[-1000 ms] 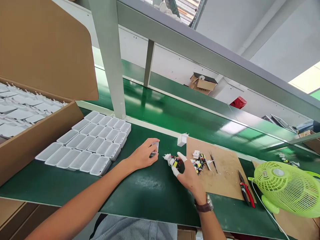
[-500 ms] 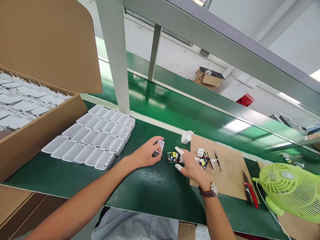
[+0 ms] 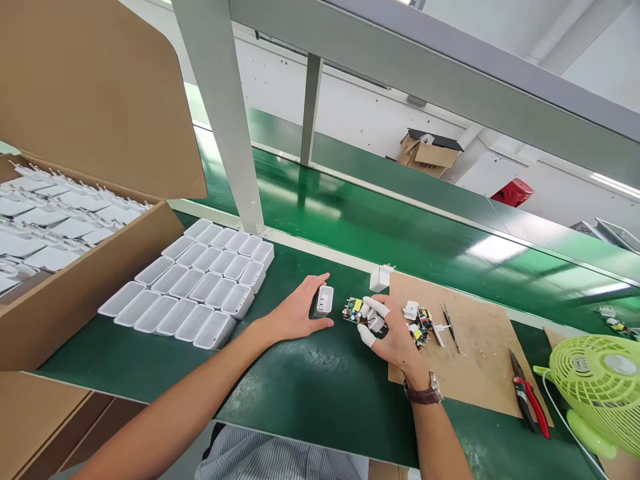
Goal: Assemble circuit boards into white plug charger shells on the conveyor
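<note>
My left hand (image 3: 301, 307) is curved around a small white charger housing (image 3: 325, 301), thumb on its near side and index finger on its far side. Two dark slots show on the housing's end. White finger covers are on the thumb and index finger of my right hand (image 3: 393, 330), which grips a small circuit board (image 3: 356, 309) with yellow and green parts. A white piece (image 3: 376, 323) sits beside the board under those fingers. The board is just right of the housing, apart from it. Rows of white open housings (image 3: 190, 280) lie to the left.
A large carton (image 3: 125, 250) of white plug pieces stands at far left. A white adapter (image 3: 381, 277) sits beyond my right hand. Brown cardboard (image 3: 480, 360) bears small boards (image 3: 420, 327), tweezers (image 3: 450, 327) and red-handled pliers (image 3: 530, 397). A green fan (image 3: 595, 380) stands at right.
The housing in my left hand has turned, so its slotted end shows. My right fingers have closed in on the circuit board and raised its side slightly. The view has shifted a little.
</note>
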### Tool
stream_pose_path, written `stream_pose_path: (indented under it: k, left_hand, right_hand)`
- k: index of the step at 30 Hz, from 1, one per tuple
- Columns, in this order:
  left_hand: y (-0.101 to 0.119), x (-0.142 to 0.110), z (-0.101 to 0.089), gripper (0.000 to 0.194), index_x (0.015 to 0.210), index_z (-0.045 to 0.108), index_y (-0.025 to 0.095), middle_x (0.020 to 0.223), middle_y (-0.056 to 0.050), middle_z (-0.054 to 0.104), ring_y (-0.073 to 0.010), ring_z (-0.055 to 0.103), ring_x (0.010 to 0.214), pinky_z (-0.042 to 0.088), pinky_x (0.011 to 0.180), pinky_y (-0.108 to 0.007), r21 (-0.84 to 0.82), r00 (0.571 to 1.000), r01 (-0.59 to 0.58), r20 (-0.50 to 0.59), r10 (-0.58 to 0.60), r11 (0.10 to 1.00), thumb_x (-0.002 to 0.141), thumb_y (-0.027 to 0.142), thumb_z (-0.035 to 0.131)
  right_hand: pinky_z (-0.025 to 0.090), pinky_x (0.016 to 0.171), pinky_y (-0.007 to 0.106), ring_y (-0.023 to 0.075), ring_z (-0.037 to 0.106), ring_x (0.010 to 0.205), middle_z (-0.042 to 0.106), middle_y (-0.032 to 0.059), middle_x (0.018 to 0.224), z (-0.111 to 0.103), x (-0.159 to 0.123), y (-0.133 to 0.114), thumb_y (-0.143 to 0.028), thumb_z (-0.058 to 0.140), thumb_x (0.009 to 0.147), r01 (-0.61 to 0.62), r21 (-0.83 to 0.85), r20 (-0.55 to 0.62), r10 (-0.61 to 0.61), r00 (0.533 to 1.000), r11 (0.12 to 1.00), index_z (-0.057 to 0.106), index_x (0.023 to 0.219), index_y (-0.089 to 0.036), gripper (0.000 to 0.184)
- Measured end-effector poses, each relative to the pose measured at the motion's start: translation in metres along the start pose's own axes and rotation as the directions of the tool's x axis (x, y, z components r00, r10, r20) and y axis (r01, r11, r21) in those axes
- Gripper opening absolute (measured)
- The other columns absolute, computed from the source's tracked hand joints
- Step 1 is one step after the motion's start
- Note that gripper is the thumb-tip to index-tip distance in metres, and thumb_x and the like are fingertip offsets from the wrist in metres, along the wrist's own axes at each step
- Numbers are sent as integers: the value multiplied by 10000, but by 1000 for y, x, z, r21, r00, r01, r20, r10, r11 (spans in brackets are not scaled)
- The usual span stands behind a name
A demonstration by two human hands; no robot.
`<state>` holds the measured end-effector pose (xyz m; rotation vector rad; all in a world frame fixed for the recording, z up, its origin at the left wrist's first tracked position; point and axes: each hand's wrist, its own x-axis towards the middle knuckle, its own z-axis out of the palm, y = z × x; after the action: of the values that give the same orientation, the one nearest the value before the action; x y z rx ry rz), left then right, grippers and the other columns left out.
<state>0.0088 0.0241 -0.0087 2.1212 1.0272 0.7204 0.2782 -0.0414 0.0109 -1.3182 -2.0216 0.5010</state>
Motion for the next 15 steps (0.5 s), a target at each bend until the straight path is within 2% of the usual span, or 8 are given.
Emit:
stream_pose_path:
  k: [5, 8, 11, 15]
  left_hand:
    - [-2, 0, 11, 841, 1566, 248, 260, 1389, -112, 566, -281, 618, 1215, 547, 1034, -462, -38, 1000, 18, -19, -19, 999, 881, 326, 731]
    - [-1, 0, 16, 803, 1565, 252, 278, 1432, -104, 559, -276, 575, 1295, 495, 1111, -479, -39, 995, -80, -68, 78, 996, 903, 256, 704]
    - [1, 0, 18, 732, 1558, 270, 274, 1459, -119, 554, -280, 544, 1343, 472, 1139, -504, -17, 980, -182, -85, 180, 983, 942, 249, 664]
    - [3, 1, 20, 719, 1559, 272, 271, 1474, -132, 547, -293, 510, 1387, 456, 1159, -539, -3, 967, -241, -91, 239, 971, 953, 253, 657]
  right_hand:
    - [598, 880, 417, 255, 604, 1173, 548, 116, 1328, 1, -2, -11, -162, 594, 925, 108, 16, -117, -105, 988, 994, 438, 1469, -301, 582]
    - [593, 921, 443, 258, 612, 1192, 577, 111, 1321, 7, -4, -17, -141, 598, 931, 172, -17, -178, -172, 969, 985, 361, 1525, -326, 666]
    - [562, 1015, 494, 278, 593, 1257, 589, 116, 1358, 17, -6, -21, -128, 600, 932, 183, -75, -196, -194, 961, 980, 318, 1555, -335, 715]
    - [543, 1048, 536, 294, 594, 1263, 628, 111, 1343, 25, -6, -24, -118, 603, 929, 197, -177, -218, -233, 948, 964, 294, 1574, -328, 746]
